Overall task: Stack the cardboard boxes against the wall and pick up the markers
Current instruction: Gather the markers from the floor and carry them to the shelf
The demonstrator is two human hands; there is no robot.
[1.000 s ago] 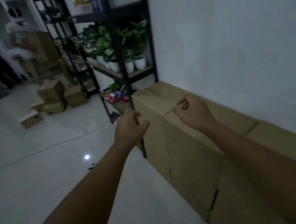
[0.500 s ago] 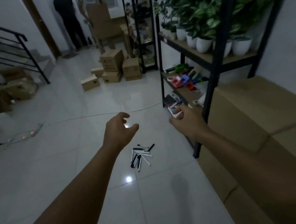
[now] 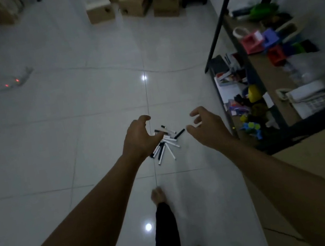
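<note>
A loose pile of several black-and-white markers [image 3: 168,142] lies on the pale tiled floor. My left hand [image 3: 139,139] hovers over the pile's left side with fingers spread and curled, holding nothing; it hides a few markers. My right hand [image 3: 207,127] is open just right of the pile, fingers apart, apart from the markers. A large cardboard box [image 3: 317,164] stands at the right edge beside the shelf.
A black metal shelf rack [image 3: 216,35] with toys, bottles and papers fills the right side. Small cardboard boxes [image 3: 134,2] sit on the floor at the far end. A thin cable [image 3: 106,67] crosses the floor. My bare feet [image 3: 158,195] are below the pile.
My view has swung from the wall and the boxes down to the floor. Both hands have left the big box, opened, and come down on either side of the marker pile.
</note>
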